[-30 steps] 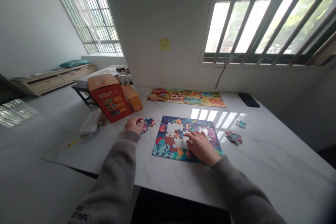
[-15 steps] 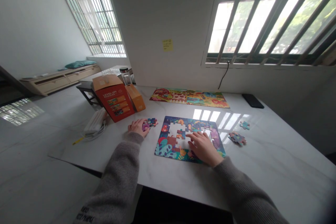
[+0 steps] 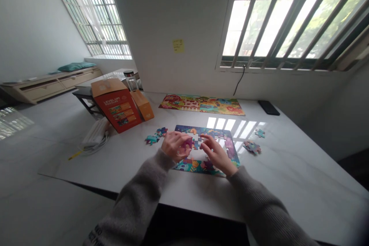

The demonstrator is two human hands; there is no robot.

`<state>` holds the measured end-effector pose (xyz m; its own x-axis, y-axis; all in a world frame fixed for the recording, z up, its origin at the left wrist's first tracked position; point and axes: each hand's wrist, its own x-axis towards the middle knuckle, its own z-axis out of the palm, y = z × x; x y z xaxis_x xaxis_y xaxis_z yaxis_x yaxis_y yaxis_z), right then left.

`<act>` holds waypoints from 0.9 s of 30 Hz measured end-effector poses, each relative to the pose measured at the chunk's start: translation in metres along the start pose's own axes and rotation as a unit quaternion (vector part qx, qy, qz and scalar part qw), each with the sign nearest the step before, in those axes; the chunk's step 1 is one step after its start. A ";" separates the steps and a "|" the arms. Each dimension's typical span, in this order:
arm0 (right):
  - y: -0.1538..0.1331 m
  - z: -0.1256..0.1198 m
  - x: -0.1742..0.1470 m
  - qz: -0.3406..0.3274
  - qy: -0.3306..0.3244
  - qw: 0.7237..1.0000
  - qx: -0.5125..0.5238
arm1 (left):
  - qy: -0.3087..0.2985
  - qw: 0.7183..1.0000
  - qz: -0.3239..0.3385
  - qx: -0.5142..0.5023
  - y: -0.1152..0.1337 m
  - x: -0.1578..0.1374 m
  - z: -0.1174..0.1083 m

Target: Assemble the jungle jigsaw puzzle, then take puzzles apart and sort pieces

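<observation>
A partly assembled jigsaw puzzle with a dark underwater picture lies on the white table, with gaps in its middle. Over its left side, my left hand is closed on a purple puzzle piece. My right hand hovers over the puzzle's centre, thumb and fingers apart and facing the piece, with nothing visible in it. The two hands cover part of the picture. Left of the puzzle sit several loose teal and dark pieces.
To the right are a small pile of pieces and a teal piece. Two finished puzzles lie along the wall. A phone rests far right. At left stand a red puzzle box and a white power strip.
My left hand has moved right from the loose pieces to above the puzzle, bringing the purple piece. My right hand has lifted slightly with its fingers opened. The view has shifted a little.
</observation>
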<state>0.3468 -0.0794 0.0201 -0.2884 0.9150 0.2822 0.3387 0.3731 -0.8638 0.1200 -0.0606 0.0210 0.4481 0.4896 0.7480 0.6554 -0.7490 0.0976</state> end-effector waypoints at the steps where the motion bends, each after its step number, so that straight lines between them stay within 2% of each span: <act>1: 0.000 0.001 0.001 0.006 0.001 0.999 0.049 | -0.002 1.000 0.007 -0.008 0.012 0.005 0.005; 5: 0.008 0.001 0.002 -0.001 0.015 0.991 0.134 | -0.037 0.999 0.017 -0.019 0.035 0.014 0.021; 11: 0.013 -0.005 0.003 -0.009 0.055 0.993 0.104 | -0.058 0.996 -0.009 -0.059 0.021 0.005 0.023; 16: 0.014 -0.009 0.004 -0.007 0.057 0.994 0.089 | -0.029 0.996 -0.035 -0.082 0.014 -0.002 0.018; 21: 0.013 -0.002 0.001 -0.010 0.041 0.994 0.097 | -0.041 0.996 -0.009 -0.080 0.016 -0.001 0.019; 24: 0.010 -0.006 0.000 -0.016 0.042 0.998 0.049 | -0.052 0.996 -0.010 -0.068 0.014 -0.002 0.021; 27: 0.012 -0.028 0.001 -0.026 0.116 0.992 -0.043 | -0.054 0.996 -0.036 -0.057 0.011 -0.005 0.023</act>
<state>0.3756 -0.0693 0.0218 -0.0968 0.9014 0.4221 0.4068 0.4229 -0.8097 0.1392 -0.0613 0.0033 0.4690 0.5846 0.6620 0.6176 -0.7530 0.2274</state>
